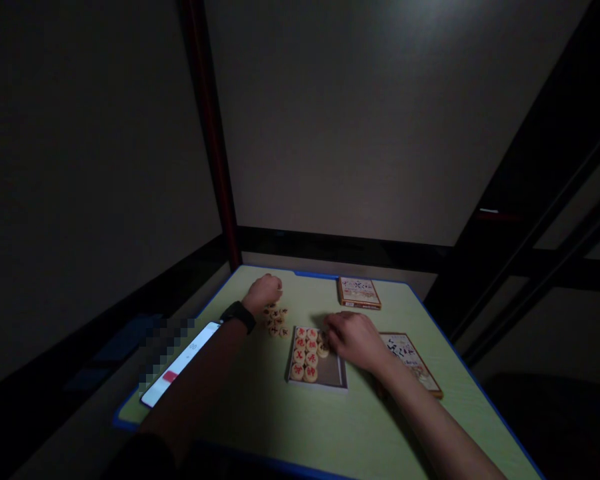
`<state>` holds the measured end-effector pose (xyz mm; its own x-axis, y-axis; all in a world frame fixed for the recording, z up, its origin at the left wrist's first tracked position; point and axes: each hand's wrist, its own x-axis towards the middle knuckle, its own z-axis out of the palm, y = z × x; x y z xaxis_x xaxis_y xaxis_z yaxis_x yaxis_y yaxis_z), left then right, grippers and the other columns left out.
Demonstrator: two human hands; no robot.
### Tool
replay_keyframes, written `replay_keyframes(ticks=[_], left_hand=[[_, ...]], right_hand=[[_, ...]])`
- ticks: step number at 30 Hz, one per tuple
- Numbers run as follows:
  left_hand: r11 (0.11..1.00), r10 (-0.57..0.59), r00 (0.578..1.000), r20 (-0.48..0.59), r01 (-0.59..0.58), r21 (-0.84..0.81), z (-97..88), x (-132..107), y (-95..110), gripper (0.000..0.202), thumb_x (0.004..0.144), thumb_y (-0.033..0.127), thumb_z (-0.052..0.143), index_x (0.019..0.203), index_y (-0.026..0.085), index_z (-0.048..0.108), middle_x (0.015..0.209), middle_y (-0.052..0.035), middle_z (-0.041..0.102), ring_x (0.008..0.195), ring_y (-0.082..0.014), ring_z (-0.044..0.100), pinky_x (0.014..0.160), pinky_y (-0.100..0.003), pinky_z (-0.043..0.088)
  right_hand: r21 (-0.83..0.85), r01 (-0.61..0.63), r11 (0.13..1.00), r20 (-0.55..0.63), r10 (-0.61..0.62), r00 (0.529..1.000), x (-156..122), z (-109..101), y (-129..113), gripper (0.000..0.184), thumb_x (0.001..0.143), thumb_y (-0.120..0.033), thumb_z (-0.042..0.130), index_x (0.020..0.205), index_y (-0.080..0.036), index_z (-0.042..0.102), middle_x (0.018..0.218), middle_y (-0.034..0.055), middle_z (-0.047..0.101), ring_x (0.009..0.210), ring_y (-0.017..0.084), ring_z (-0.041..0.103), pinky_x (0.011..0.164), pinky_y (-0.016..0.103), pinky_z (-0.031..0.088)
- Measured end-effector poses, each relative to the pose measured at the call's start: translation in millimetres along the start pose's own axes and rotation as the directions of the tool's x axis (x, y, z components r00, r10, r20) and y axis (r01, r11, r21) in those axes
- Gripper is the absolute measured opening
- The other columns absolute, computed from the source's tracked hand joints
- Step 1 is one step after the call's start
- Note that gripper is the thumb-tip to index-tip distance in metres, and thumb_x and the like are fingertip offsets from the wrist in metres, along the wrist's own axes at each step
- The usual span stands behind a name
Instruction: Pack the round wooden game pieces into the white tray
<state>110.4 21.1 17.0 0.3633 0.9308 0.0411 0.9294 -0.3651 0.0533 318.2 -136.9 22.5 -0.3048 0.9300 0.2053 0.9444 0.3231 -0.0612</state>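
Note:
An open box (pixel 333 381) holds round wooden Chinese chess pieces (pixel 311 359), most with red characters, in two columns at its left. A third column has been started at the upper right. My right hand (pixel 355 339) reaches over that side, its curled fingers at a dark-marked chess piece (pixel 323 338). Farther left, my left hand (pixel 264 292), a black band on its wrist, is closed just behind a loose cluster of chess pieces (pixel 276 321) with dark characters. What its fingers hold, if anything, is hidden.
A lit phone (pixel 183 363) lies along the table's left edge. One printed box (pixel 360 293) rests at the back right; a printed lid (pixel 413 363) lies partly under my right forearm. The pale green table (pixel 260 407) has a blue rim, with walls beyond.

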Motion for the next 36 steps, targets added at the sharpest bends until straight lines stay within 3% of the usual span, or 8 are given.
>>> replay_keyframes(ticks=[5,9,17,25,31,36], left_hand=[[0.999,0.042,0.999,0.018,-0.043,0.029,-5.0,-14,6,0.022,0.082,0.022,0.055,0.096,0.014,0.070,0.104,-0.0157,0.067,0.097,-0.0247,0.064,0.086,-0.032,0.049],[0.996,0.091,0.995,0.039,-0.091,0.019,0.3,-12,6,0.020,0.078,0.011,0.053,0.087,0.015,0.070,0.096,-0.0131,0.068,0.094,-0.0226,0.063,0.084,-0.030,0.049],[0.989,0.148,0.988,0.042,-0.148,-0.011,8.5,-6,-2,0.024,0.075,0.008,0.052,0.090,0.016,0.069,0.096,-0.0099,0.068,0.094,-0.0206,0.063,0.082,-0.028,0.048],[0.979,0.198,0.980,-0.008,-0.198,-0.037,0.2,-7,-5,0.026,0.077,0.011,0.052,0.096,0.016,0.069,0.095,-0.0084,0.070,0.094,-0.0207,0.063,0.084,-0.027,0.047],[0.950,0.308,0.951,0.006,-0.307,-0.052,-14.1,-16,-5,0.024,0.076,0.015,0.054,0.092,0.017,0.073,0.088,-0.0057,0.072,0.086,-0.0190,0.065,0.081,-0.024,0.047],[0.920,0.392,0.919,0.051,-0.390,-0.035,-13.8,-28,7,0.020,0.074,0.016,0.057,0.085,0.019,0.074,0.084,-0.0054,0.073,0.085,-0.0204,0.065,0.079,-0.026,0.047]], right_hand=[[-0.005,-0.060,0.998,-0.012,0.060,0.998,1,1,4,0.022,0.085,-0.020,0.046,0.094,-0.020,0.066,0.088,0.0060,0.073,0.081,0.018,0.066,0.066,0.025,0.037],[0.004,-0.092,0.996,-0.027,0.092,0.995,3,3,9,0.025,0.085,-0.020,0.045,0.099,-0.020,0.066,0.093,0.0059,0.073,0.083,0.019,0.066,0.068,0.026,0.038],[-0.016,-0.144,0.989,-0.015,0.144,0.989,5,6,14,0.028,0.085,-0.021,0.046,0.103,-0.020,0.067,0.094,0.0066,0.074,0.084,0.019,0.067,0.070,0.026,0.040],[-0.022,-0.116,0.993,-0.021,0.116,0.993,5,7,14,0.027,0.085,-0.020,0.046,0.102,-0.020,0.067,0.096,0.0073,0.074,0.085,0.020,0.068,0.069,0.026,0.040],[-0.028,-0.133,0.991,0.001,0.133,0.991,6,5,13,0.026,0.086,-0.021,0.047,0.103,-0.021,0.067,0.094,0.0069,0.074,0.084,0.020,0.068,0.068,0.026,0.039],[-0.038,-0.120,0.992,-0.006,0.120,0.993,5,8,13,0.027,0.085,-0.020,0.047,0.103,-0.021,0.067,0.092,0.0072,0.075,0.083,0.021,0.068,0.067,0.027,0.038]])
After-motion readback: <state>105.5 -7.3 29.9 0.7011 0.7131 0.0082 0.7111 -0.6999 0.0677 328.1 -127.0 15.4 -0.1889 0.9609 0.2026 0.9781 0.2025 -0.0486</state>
